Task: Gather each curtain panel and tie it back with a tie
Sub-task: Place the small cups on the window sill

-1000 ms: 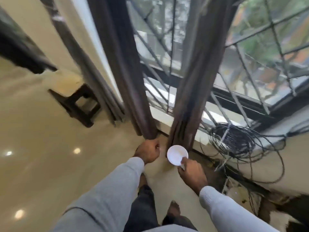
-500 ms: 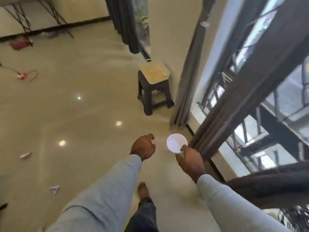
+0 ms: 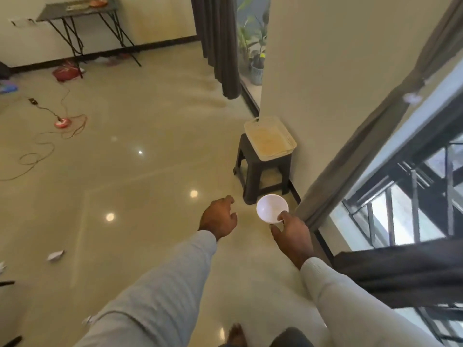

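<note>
Bowl point(image 3: 272, 208) in rt grip point(image 3: 292, 232) — lft point(image 3: 218, 218) idle

There is one view, from a wide-angle camera worn on the head. It looks forward and steeply down over both outstretched arms to the floor point(image 3: 130, 186), with the left hand point(image 3: 218, 217) and right hand point(image 3: 293, 234) close below. The room's far wall curves across the top, and the window grille point(image 3: 411, 196) runs along the right.

Both sleeved arms reach forward at lower centre, left hand point(image 3: 218, 219) loosely curled and holding nothing, right hand point(image 3: 292, 234) pinching.
</note>
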### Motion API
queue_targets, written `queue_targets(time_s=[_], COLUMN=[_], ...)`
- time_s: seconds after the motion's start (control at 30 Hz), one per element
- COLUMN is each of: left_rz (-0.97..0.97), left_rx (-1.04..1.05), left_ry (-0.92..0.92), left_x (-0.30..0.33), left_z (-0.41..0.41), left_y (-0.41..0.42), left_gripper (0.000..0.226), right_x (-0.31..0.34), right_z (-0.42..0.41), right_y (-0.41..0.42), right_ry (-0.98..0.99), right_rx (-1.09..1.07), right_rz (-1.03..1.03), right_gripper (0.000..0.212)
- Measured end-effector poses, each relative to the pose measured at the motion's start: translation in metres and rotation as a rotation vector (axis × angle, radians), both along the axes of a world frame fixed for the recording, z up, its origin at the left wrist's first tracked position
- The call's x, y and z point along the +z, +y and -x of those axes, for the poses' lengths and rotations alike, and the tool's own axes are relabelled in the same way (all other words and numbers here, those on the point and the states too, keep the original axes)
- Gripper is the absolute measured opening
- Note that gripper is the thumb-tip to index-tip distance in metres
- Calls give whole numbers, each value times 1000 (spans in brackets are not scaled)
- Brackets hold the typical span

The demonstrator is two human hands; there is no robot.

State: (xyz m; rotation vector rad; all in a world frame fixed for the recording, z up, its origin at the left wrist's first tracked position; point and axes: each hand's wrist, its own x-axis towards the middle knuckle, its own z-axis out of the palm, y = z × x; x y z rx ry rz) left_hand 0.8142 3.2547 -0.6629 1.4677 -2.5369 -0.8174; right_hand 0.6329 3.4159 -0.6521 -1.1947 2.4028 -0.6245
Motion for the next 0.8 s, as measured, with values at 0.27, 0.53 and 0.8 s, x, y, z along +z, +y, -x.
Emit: queue_targets(time_s=[0.27, 0.53, 0.8], left_rz=[16, -44, -155], left_rx=[-19, -54, -244], left_ry=[-58, -136, -148], left_x=[-23, -74, -124], left_z=[78, 180, 288], left_y=[-147, -285, -406], left_gripper=[57, 61, 61], right_x=[-32, -79, -150], right_z=[82, 192, 264], right_y=[-154, -296, -407], right_ry=[-18, 124, 119], right_rx=[-35, -97, -242], right_rz=[0, -69, -280], right_gripper=[35, 34, 32])
